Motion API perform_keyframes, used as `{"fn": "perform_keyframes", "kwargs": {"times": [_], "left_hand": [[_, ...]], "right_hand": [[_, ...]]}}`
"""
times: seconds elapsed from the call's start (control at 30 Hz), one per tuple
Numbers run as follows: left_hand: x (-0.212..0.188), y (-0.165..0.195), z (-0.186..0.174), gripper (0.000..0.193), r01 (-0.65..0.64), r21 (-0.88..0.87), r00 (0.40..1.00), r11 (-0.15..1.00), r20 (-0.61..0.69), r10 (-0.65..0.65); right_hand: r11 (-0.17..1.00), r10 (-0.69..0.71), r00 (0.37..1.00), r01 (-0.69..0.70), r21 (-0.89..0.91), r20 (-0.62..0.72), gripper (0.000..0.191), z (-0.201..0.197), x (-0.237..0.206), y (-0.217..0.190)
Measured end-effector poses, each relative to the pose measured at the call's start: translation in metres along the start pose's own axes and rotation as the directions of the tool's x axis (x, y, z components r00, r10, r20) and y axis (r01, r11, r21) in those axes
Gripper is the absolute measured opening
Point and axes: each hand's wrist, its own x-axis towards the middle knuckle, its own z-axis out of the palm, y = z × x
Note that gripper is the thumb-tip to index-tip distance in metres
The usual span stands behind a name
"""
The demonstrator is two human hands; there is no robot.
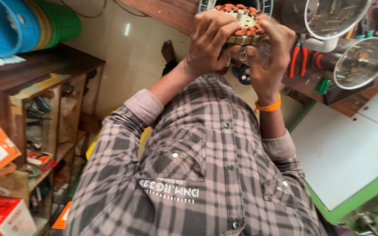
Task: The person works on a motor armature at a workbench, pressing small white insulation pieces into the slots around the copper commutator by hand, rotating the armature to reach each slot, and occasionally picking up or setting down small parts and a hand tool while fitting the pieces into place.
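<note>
1. A round motor winding (243, 22) with copper coils is held up near the top edge, in front of the chest.
2. The left hand (208, 41) grips its left rim; the right hand (267, 52) clasps its right rim.
3. Steel jars (355, 61) and red pliers (298, 59) crowd just right.
4. Open tiled floor (127, 65) lies left, beside the wooden shelf (44, 83).
5. A green-edged white table (351, 157) sits lower right.

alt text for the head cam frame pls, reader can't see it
Both hands, left hand and right hand, grip a round metal motor stator with copper-coloured windings above a grey checked shirt. An orange thread bracelet circles the right wrist. Shiny steel jars sit to the right, a wooden shelf unit to the left.
</note>
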Motion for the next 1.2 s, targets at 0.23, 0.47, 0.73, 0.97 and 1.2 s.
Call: {"fn": "perform_keyframes", "kwargs": {"times": [0.23,0.47,0.73,0.97,1.2], "left_hand": [[0.007,0.008,0.002,0.035,-0.054,0.023,0.995,0.998,0.083,0.052],[0.007,0.021,-0.001,0.036,0.054,0.001,0.994,0.999,0.090,-0.054],[0.014,-0.013,-0.035,0.057,-0.019,-0.243,0.962,0.970,0.260,0.084],[0.039,-0.025,-0.047,0.045,-0.209,0.015,0.902,0.978,0.390,0.187],[0.065,-0.005,-0.053,0.043,-0.223,-0.009,0.923,0.975,0.319,0.214]], "right_hand": [[0.890,0.426,0.887,-0.377,0.255,-0.176,0.009,-0.011,-0.054,0.044],[0.838,0.535,0.833,-0.503,0.213,-0.138,0.010,-0.001,-0.106,0.061],[0.843,0.528,0.840,-0.502,0.195,-0.121,0.010,-0.015,-0.101,0.074],[0.860,0.505,0.859,-0.493,0.129,-0.086,0.014,-0.008,-0.099,0.078],[0.881,0.471,0.882,-0.469,-0.065,0.002,0.012,0.008,-0.099,0.090]]}}
